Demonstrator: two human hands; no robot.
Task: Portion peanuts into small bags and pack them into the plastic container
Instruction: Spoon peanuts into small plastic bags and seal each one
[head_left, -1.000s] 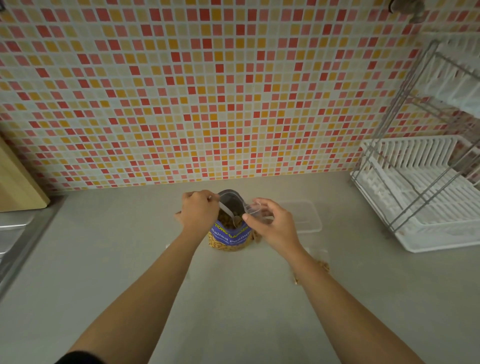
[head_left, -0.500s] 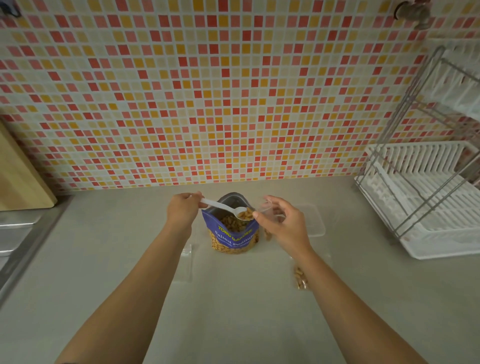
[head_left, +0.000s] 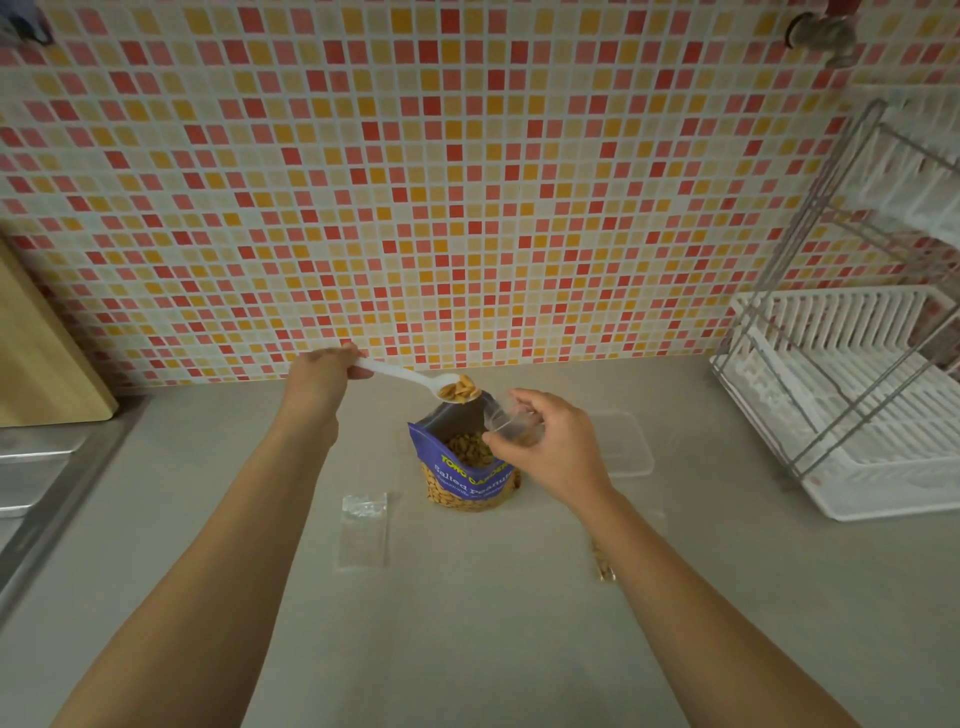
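Note:
A blue bag of salted peanuts (head_left: 467, 475) stands open at the middle of the counter. My left hand (head_left: 322, 379) grips a white plastic spoon (head_left: 410, 378) loaded with peanuts, raised above the bag's mouth. My right hand (head_left: 545, 441) pinches a small clear bag (head_left: 501, 415) open just right of the spoon's bowl. The clear plastic container (head_left: 623, 441) sits behind my right hand, partly hidden. An empty small bag (head_left: 363, 530) lies flat left of the peanut bag. A small bag holding peanuts (head_left: 602, 564) shows beside my right forearm.
A white dish rack with a metal frame (head_left: 852, 400) fills the right side. A wooden cutting board (head_left: 47, 353) leans at the left above a steel sink edge (head_left: 36, 488). A tiled wall (head_left: 415, 182) backs the grey counter (head_left: 467, 649).
The spoon was down in the peanut bag; my left hand has lifted it out full of peanuts and raised it toward the small bag, which my right hand holds open.

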